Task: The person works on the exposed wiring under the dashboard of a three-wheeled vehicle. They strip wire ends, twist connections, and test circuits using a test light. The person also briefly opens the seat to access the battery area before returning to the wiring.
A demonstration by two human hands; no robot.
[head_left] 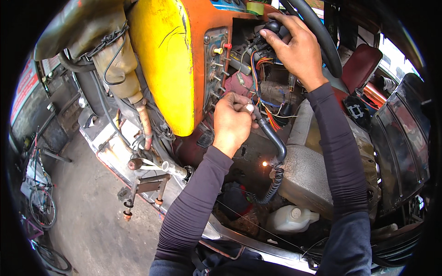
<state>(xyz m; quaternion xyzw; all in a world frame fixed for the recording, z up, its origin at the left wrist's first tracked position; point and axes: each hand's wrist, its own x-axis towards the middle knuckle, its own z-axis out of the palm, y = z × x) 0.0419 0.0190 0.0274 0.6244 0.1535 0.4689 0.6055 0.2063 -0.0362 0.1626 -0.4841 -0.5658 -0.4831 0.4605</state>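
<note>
My left hand (233, 120) is closed in a pinch beside the dashboard's switch panel (216, 69). A small white tip (250, 107) shows at its fingertips; what they grip is mostly hidden. A bent black lever (272, 134) runs down from beside these fingers. Higher up, my right hand (298, 50) has its thumb and fingers around a black rounded knob (272, 26) under the steering wheel (320, 39). Between the hands hangs a bundle of coloured wires (258, 78) from the open dashboard. A small orange light (264, 163) glows near the lever's lower end.
A yellow panel (161, 64) stands left of the dashboard. Below lie a coiled black hose (275, 186) and a white plastic jug (294, 219). A grey padded cover (306, 172) sits right of the lever. A rusty step bracket (147, 184) juts over the concrete floor (92, 202).
</note>
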